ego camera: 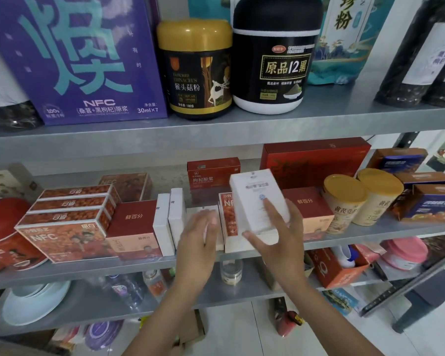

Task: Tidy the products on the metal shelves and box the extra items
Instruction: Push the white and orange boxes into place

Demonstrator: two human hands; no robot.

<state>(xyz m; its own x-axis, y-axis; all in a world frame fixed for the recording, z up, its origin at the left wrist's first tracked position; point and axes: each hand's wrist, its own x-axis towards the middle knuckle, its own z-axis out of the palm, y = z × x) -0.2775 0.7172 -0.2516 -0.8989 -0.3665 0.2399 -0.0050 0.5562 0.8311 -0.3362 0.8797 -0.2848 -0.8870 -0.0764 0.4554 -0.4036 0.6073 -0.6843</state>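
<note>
My right hand (pixel 275 232) holds a white box (pixel 254 199) tilted above the middle metal shelf (pixel 370 233), thumb under its lower edge and fingers spread over its face. My left hand (pixel 198 237) rests with straight fingers on a small white box (pixel 202 211) standing on that shelf. Two more white boxes (pixel 168 222) stand upright just left of it. A red and white box (pixel 226 217) stands between my hands. Dark red boxes with pale fronts (pixel 135 227) flank the group, another (pixel 310 214) partly hidden behind my right hand.
Orange boxes (pixel 70 217) are stacked at the left, two yellow-lidded cans (pixel 344 201) and blue-orange boxes (pixel 432 204) at the right. The top shelf carries a purple box (pixel 82 57) and two jars (pixel 198 70). Lower shelves hold plates, bottles and cartons.
</note>
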